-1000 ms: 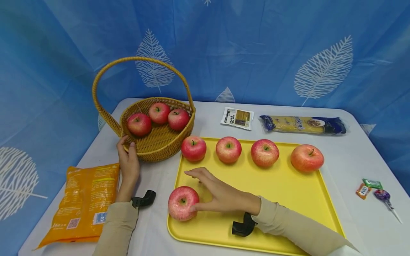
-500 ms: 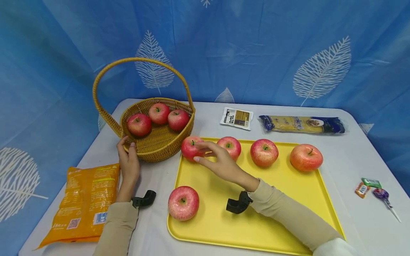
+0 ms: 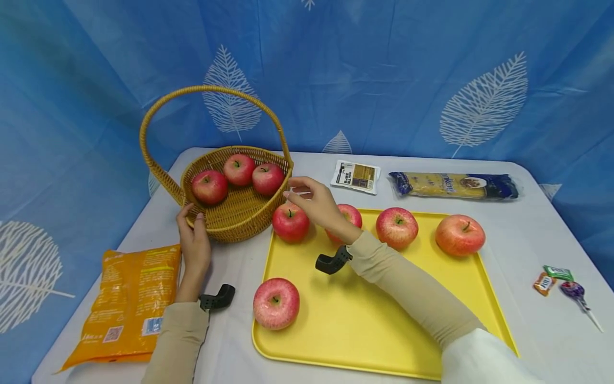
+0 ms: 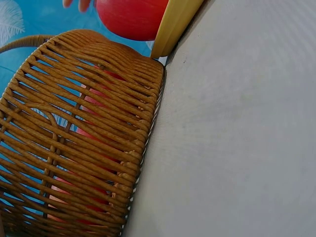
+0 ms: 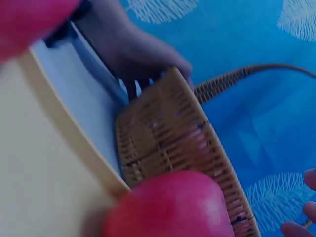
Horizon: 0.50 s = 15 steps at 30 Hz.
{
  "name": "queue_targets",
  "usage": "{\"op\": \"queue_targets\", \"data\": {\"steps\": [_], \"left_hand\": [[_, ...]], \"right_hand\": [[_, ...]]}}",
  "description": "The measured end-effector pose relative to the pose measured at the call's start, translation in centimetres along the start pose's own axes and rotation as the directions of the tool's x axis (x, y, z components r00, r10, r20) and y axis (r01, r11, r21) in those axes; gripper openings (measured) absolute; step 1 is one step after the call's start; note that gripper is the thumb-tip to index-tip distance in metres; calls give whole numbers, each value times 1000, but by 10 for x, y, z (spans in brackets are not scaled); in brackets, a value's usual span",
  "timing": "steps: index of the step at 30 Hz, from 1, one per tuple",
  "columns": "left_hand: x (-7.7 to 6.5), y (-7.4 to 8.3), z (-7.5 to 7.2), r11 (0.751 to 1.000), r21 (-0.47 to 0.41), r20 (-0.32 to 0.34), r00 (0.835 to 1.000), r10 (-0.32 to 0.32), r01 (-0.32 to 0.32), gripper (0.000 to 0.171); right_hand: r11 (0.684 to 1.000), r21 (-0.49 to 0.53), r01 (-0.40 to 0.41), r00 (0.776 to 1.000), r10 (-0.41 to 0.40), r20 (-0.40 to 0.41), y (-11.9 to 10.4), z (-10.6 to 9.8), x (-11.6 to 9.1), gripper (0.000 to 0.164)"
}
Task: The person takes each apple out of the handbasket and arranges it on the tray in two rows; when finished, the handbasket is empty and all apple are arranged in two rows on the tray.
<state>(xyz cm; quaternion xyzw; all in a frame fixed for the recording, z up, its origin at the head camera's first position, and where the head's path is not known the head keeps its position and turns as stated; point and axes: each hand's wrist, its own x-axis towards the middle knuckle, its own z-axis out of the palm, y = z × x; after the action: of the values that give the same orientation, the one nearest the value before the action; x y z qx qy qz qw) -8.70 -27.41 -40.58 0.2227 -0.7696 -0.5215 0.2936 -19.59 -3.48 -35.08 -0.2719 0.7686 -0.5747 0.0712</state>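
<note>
My left hand [image 3: 194,242] grips the near left rim of the wicker basket [image 3: 235,233], thumb over the edge. Three red apples lie in the basket, one of them at its left [image 3: 209,188]. My right hand [image 3: 314,205] hovers at the basket's right side, fingers slightly bent and holding nothing. Just below its fingertips, a red apple [image 3: 290,224] sits at the far left corner of the yellow tray [image 3: 364,325]; the same apple [image 5: 173,207] shows large in the right wrist view. The right hand partly hides a second apple [image 3: 352,214] of the back row.
Further along the tray's back edge sit two more apples, the last one [image 3: 460,236] at the corner. Another apple [image 3: 275,304] lies at the near left. An orange bag [image 3: 129,304], a small packet [image 3: 356,177], a pasta pack [image 3: 455,186] and a lollipop [image 3: 573,290] lie around the tray.
My right hand has left the near-left apple and moved up and away from me, over the tray to the basket's right side. My left hand stays on the basket rim.
</note>
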Motion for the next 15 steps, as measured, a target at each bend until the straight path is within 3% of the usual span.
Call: {"op": "queue_targets", "data": {"steps": [6,15], "left_hand": [[-1,1,0,1000,-1,-3,1000,-15,15,41],[0,1,0,1000,13,-4,1000,-5,5,41]], "right_hand": [[999,-34,-25,999,24,-30,6,3,30,45],[994,-90,-67,998,66,-17,-1,13,57,52]]}}
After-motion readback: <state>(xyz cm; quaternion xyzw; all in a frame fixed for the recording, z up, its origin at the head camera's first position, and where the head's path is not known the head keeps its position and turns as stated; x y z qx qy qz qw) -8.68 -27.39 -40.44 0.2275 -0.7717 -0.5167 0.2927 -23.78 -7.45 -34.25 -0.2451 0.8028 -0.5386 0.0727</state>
